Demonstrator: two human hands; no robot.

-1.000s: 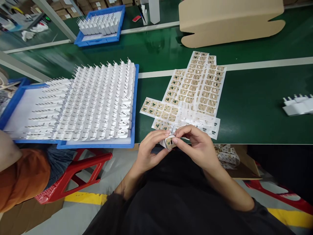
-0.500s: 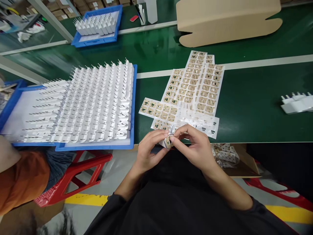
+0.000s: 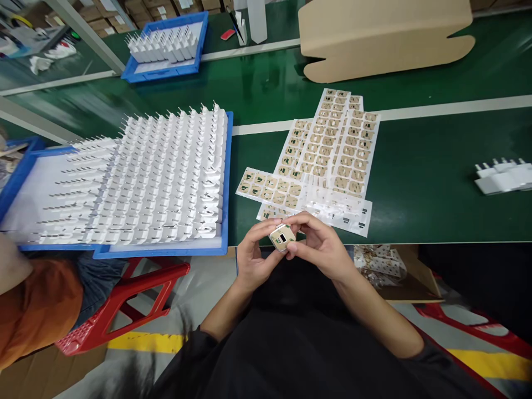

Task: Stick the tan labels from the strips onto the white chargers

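- The underside of the small block (image 3: 282, 238) is hidden; its tan face with a dark rectangle shows, the finer marks too small to read.
- A neighbour's orange clothing (image 3: 39, 310) is cut off at the left edge, and a group of white plugs (image 3: 504, 177) at the right.
- The left hand (image 3: 254, 257) pinches the block's left side between thumb and fingers.
- The right hand (image 3: 322, 248) pinches its right side, thumb and forefinger slightly parted around it.
- The block is at the green surface's (image 3: 424, 188) near edge, beside overlapping sticker sheets (image 3: 358, 158).
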